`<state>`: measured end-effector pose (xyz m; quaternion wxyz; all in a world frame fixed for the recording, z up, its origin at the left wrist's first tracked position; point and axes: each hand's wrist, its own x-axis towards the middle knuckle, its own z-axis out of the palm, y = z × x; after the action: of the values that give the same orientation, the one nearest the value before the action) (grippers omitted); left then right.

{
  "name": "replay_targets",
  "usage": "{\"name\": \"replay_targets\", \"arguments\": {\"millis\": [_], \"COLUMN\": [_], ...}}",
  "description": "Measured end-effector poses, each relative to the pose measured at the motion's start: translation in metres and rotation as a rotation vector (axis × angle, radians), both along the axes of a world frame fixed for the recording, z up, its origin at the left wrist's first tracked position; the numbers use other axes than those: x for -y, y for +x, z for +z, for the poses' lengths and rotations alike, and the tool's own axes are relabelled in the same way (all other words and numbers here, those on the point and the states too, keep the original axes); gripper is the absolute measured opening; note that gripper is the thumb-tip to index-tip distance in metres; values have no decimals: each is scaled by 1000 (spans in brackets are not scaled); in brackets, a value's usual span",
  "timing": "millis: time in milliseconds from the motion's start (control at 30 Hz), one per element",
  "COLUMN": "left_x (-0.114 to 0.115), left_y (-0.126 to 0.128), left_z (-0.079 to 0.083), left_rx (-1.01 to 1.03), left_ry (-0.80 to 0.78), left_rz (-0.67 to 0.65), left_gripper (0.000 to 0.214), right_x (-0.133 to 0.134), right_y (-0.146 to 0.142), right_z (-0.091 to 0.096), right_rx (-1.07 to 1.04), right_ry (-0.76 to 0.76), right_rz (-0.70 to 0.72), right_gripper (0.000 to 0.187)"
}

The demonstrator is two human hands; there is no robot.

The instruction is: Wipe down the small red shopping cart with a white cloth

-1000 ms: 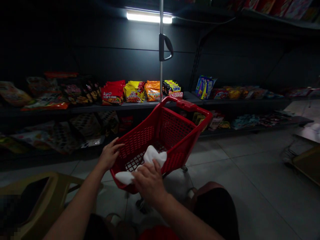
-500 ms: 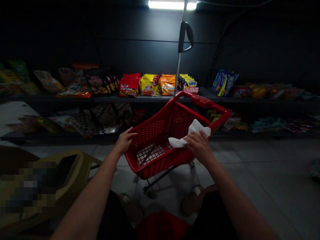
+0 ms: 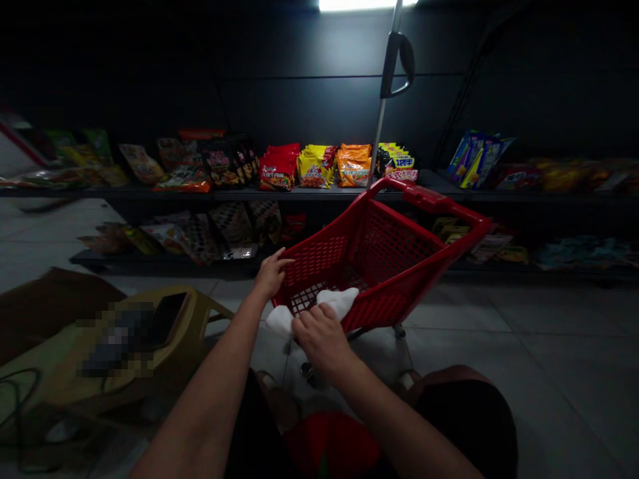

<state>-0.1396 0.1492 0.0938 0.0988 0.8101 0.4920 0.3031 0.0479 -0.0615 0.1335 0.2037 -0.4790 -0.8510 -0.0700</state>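
Observation:
A small red shopping cart [image 3: 399,253] stands tilted in front of me on the tiled floor, its tall metal handle pole [image 3: 387,86] rising at the back. My left hand [image 3: 272,274] rests on the cart's left rim, fingers laid against the mesh side. My right hand [image 3: 319,336] presses a white cloth [image 3: 339,301] onto the cart's near rim, fingers closed over it. Part of the cloth hangs over the near corner.
Dark shelves [image 3: 319,194] along the far wall hold packets of noodles and snacks. A yellowish plastic stool [image 3: 164,332] stands at my left with a dark object on it. Cables lie on the floor at lower left. My knees are at the bottom.
My right hand dragged the cloth from the near rim to the cart's right side rim and back to the near rim. My left hand stayed on the left rim. The view shifted left.

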Motion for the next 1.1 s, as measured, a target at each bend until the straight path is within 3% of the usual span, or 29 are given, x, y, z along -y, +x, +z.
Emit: {"name": "replay_targets", "arguments": {"millis": [100,200,267,400,500,733,833,900,967,1100], "left_x": [8,28,45,70,72,74,76,76,76,72], "left_y": [1,7,15,28,30,33,36,38,40,42], "left_z": [7,14,17,19,23,35,36,35,35,35], "left_rx": [33,78,93,-53,-184,-342,-356,-370,-401,-440], "left_ry": [21,92,132,-33,-142,-156,-162,-163,-159,-160], "left_rz": [40,113,84,-69,-60,-71,-103,-141,-160,-166], "left_gripper": [47,44,41,47,54,54,49,43,38,33], "right_x": [3,5,5,0,-4,-9,-19,-27,-29,-11], "right_y": [-16,-13,-9,0,28,163,196,192,166,81], "right_z": [-3,-2,0,-1,-9,-36,-42,-47,-56,-80], "right_rx": [10,4,1,-38,-183,-612,-911,-1083,-1173,-1115], "right_ry": [6,3,3,37,137,424,511,525,480,313], "right_rz": [32,48,44,134,166,-250,-506,-638,-671,-533], "right_gripper": [4,3,3,9,21,36,39,41,44,44]}}
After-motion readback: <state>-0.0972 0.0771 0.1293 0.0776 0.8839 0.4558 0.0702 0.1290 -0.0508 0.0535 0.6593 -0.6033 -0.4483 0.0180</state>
